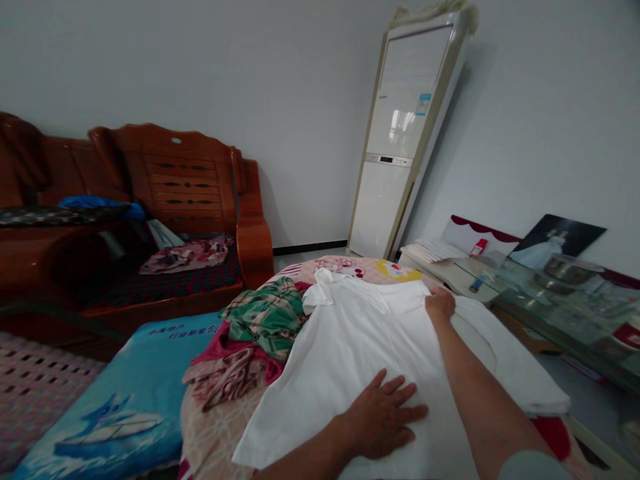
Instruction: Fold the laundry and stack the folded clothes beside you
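Note:
A white T-shirt (345, 353) lies spread out in front of me, its neck end pointing away and one sleeve bunched at the far left. My left hand (383, 417) rests flat on the lower part of the shirt, fingers spread. At the far right shoulder of the shirt, my right hand (440, 305) is closed on the fabric. To the right lies another white garment (520, 367), folded flat and partly behind my right forearm. A rumpled green plaid shirt (270, 317) and pinkish clothes (233, 380) are heaped at the left.
Under the clothes is a patterned cover (215, 433). A blue printed cushion (125, 400) lies to the left, before a wooden sofa (185, 173). On the right stands a glass-topped table (560, 313) with papers and a metal bowl. A tall air conditioner (385, 200) stands behind.

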Tool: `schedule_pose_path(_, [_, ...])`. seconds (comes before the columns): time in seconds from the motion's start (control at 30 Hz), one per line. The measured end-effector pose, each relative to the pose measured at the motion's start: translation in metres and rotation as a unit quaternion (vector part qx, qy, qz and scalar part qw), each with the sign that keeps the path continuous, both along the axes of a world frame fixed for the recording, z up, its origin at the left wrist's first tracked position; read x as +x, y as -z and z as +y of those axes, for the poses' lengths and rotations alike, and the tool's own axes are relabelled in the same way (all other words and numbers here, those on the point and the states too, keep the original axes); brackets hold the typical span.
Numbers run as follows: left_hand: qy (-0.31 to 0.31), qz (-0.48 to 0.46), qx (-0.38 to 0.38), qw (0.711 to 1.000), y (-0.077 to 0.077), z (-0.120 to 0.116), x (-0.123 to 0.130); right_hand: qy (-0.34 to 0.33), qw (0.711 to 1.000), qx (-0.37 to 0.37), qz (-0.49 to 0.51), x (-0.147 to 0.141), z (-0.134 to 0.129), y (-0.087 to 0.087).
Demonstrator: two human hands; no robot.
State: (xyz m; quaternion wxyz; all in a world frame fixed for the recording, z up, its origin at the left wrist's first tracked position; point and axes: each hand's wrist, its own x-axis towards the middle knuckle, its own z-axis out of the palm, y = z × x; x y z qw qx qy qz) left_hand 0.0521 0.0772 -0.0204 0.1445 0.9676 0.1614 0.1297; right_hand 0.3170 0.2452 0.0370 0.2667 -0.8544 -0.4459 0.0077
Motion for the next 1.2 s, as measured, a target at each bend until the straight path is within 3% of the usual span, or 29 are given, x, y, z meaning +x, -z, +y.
schedule_pose_path(0.13, [-0.006,0.002,0.013,1.000,0.000,0.000,0.001,0.007,0.998,-0.015,-0.063,0.001,-0.008,0.000])
schedule_pose_path(0.3, [-0.004,0.003,0.014,1.000,-0.001,0.000,0.001,-0.013,0.995,-0.040,-0.095,-0.016,-0.022,0.013])
schedule_pose_path(0.47, [0.001,0.010,-0.022,1.000,-0.002,0.001,0.003,-0.161,0.972,0.020,-0.172,-0.052,-0.045,0.038])
schedule_pose_path(0.57, [0.003,-0.012,-0.057,0.998,0.000,0.004,0.005,-0.256,0.961,0.011,-0.105,-0.071,-0.067,0.057])
schedule_pose_path(0.7, [-0.018,-0.058,-0.109,0.992,0.001,0.010,0.007,-0.307,0.951,0.039,-0.018,-0.087,-0.098,0.073])
schedule_pose_path(0.77, [-0.058,-0.080,-0.138,0.985,0.000,0.014,0.007,-0.310,0.946,0.091,0.028,-0.094,-0.110,0.077])
schedule_pose_path(0.87, [-0.181,-0.120,-0.156,0.964,-0.002,0.019,0.002,-0.305,0.942,0.131,0.038,-0.104,-0.125,0.085])
schedule_pose_path(1.0, [-0.329,-0.213,-0.124,0.911,-0.007,0.038,-0.018,-0.310,0.945,0.092,-0.054,-0.116,-0.139,0.097])
schedule_pose_path(1.1, [-0.410,-0.280,-0.095,0.863,-0.023,0.068,-0.048,-0.297,0.948,0.045,-0.104,-0.121,-0.145,0.096])
schedule_pose_path(1.2, [-0.513,-0.269,-0.027,0.815,-0.046,0.106,-0.083,-0.286,0.951,0.022,-0.116,-0.125,-0.147,0.092])
